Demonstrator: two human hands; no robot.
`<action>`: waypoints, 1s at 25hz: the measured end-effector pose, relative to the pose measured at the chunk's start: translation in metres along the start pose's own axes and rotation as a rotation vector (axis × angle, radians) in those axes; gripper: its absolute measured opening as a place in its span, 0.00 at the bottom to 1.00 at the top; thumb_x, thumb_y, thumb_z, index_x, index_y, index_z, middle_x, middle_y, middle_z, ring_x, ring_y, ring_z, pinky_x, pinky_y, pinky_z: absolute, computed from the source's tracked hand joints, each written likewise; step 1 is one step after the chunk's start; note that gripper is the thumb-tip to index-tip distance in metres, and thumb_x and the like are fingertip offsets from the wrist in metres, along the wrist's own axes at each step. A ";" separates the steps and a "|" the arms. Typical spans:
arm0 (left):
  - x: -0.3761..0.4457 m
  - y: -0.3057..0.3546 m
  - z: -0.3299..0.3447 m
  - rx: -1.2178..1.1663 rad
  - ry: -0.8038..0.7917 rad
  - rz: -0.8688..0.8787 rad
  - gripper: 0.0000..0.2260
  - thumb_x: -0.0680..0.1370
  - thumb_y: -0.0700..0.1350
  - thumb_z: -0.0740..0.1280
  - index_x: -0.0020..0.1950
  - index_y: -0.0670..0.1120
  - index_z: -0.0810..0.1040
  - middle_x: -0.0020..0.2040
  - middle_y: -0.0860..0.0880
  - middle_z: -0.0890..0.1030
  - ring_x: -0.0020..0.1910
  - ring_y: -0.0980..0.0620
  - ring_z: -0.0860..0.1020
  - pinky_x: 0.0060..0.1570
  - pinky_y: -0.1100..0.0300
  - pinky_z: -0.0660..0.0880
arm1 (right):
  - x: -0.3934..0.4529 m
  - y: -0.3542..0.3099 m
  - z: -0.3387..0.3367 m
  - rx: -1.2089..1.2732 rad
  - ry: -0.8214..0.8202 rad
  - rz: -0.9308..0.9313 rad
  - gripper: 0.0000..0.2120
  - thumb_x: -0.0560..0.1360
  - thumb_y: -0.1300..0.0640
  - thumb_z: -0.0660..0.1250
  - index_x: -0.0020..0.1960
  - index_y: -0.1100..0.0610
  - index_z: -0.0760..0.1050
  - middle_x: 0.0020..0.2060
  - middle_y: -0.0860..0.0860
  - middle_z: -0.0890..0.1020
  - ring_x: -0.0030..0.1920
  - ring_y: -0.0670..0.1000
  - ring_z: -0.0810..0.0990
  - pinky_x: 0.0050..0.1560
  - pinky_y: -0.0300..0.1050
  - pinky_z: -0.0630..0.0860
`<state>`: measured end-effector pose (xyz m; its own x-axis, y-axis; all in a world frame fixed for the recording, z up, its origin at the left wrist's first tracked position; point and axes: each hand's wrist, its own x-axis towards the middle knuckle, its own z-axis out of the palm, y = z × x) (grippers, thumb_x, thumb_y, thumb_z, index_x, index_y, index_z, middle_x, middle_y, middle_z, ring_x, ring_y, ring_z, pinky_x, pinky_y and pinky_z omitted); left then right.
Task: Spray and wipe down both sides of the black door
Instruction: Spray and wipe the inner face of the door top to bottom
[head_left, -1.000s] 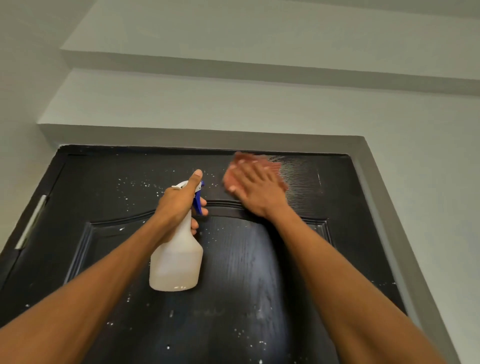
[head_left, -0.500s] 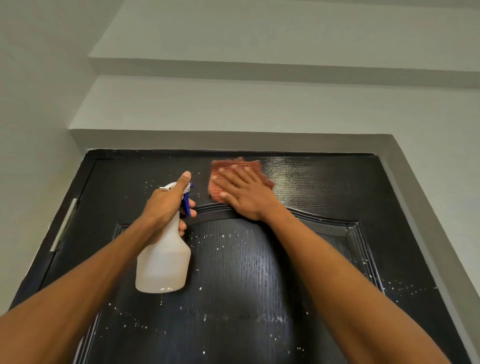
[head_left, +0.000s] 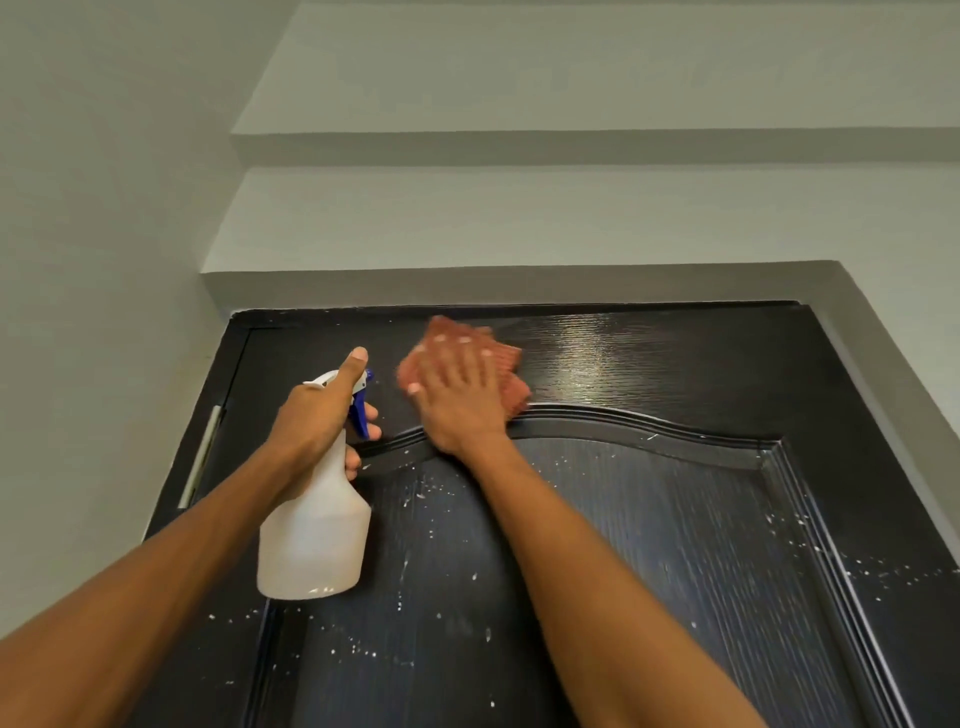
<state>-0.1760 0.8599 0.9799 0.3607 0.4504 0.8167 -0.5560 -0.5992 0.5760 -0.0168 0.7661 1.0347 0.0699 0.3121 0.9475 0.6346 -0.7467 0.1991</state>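
The black panelled door (head_left: 649, 545) fills the lower view, seen from below near its top edge, with white droplets scattered over the panel. My left hand (head_left: 319, 415) grips the neck of a white spray bottle (head_left: 314, 540) with a blue trigger, held upright in front of the door's upper left. My right hand (head_left: 457, 400) lies flat on a reddish-brown cloth (head_left: 498, 358), pressing it against the door just above the curved moulding. The wiped strip to the right of the cloth shines wet.
A grey door frame (head_left: 883, 364) runs along the top and right side of the door. A metal hinge (head_left: 200, 467) sits on the door's left edge. Grey walls and a stepped ceiling ledge (head_left: 571, 145) rise above.
My right hand has slid the cloth leftwards along the top of the door, closer to the bottle. The view has shifted so the door sits further right.
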 end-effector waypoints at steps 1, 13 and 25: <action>0.001 -0.004 -0.007 0.011 0.016 -0.001 0.31 0.78 0.69 0.58 0.59 0.41 0.78 0.47 0.39 0.84 0.24 0.50 0.78 0.23 0.58 0.75 | 0.003 -0.015 0.001 -0.030 -0.074 -0.139 0.29 0.86 0.40 0.42 0.84 0.46 0.42 0.83 0.51 0.40 0.82 0.57 0.35 0.78 0.59 0.30; 0.003 -0.012 -0.045 -0.005 0.011 0.023 0.27 0.79 0.67 0.58 0.60 0.44 0.76 0.48 0.37 0.83 0.25 0.49 0.78 0.23 0.58 0.75 | 0.034 0.046 -0.020 0.057 0.152 0.473 0.32 0.85 0.41 0.42 0.85 0.55 0.42 0.83 0.60 0.43 0.82 0.65 0.38 0.79 0.65 0.35; -0.018 -0.054 -0.102 0.166 0.231 -0.113 0.33 0.77 0.71 0.57 0.55 0.40 0.78 0.43 0.39 0.84 0.24 0.45 0.76 0.24 0.57 0.77 | 0.011 -0.093 0.038 -0.132 -0.058 -0.513 0.30 0.84 0.33 0.41 0.83 0.40 0.45 0.83 0.48 0.45 0.83 0.56 0.38 0.80 0.62 0.35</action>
<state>-0.2293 0.9517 0.9308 0.2228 0.6474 0.7288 -0.3850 -0.6284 0.6759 -0.0453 0.8616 1.0175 -0.1792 0.6860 0.7052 0.4969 -0.5555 0.6667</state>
